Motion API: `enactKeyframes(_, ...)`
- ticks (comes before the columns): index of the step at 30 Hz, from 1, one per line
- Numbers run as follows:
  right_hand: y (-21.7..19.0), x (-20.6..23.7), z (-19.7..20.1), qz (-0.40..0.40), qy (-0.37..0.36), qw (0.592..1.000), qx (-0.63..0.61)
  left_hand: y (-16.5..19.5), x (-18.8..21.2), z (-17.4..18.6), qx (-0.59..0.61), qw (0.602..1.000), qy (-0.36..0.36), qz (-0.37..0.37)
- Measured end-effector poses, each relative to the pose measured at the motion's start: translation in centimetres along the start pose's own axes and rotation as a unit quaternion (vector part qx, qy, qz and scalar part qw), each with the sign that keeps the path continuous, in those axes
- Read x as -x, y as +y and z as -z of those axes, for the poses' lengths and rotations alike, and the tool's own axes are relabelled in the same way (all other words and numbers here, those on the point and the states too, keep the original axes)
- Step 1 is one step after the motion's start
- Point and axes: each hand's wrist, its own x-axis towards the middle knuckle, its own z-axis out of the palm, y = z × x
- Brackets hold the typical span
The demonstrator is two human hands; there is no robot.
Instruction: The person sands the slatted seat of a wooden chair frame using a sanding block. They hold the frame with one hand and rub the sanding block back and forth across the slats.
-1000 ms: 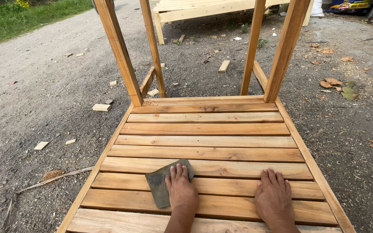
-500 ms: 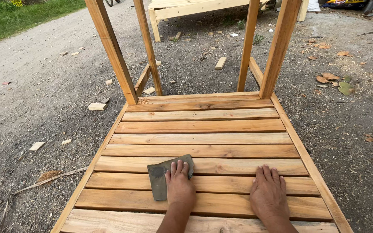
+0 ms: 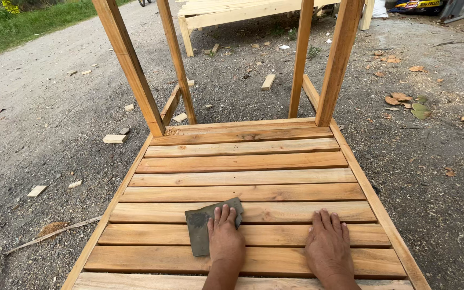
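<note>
A slatted wooden panel lies flat before me, with several upright legs rising at its far end. My left hand presses flat on a dark grey sheet of sandpaper that rests across two of the near slats. Further right, my right hand lies palm down on the bare slats with its fingers spread, holding nothing.
Gravel ground surrounds the panel, littered with small wood offcuts on the left and dry leaves on the right. A thin wood strip lies at the near left. Another wooden frame stands at the back, grass at far left.
My left hand and the sandpaper have slid slightly toward me and back along the slat. The right hand stays planted in place.
</note>
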Motion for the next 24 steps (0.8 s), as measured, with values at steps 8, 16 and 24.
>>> enactKeyframes(8,0.9,-0.3,-0.2,0.020,0.046,0.998,-0.022,10.9,2.3,-5.5,0.069,0.971,-0.103,-0.202)
enactKeyframes(16,0.5,-0.3,-0.4,0.000,0.041,0.998,-0.051,-2.3,-1.0,0.1,0.022,0.999,0.027,-0.027)
enactKeyframes(24,0.7,-0.1,-0.2,0.013,0.025,1.000,-0.011,8.1,4.1,-5.0,0.062,0.980,-0.096,-0.161)
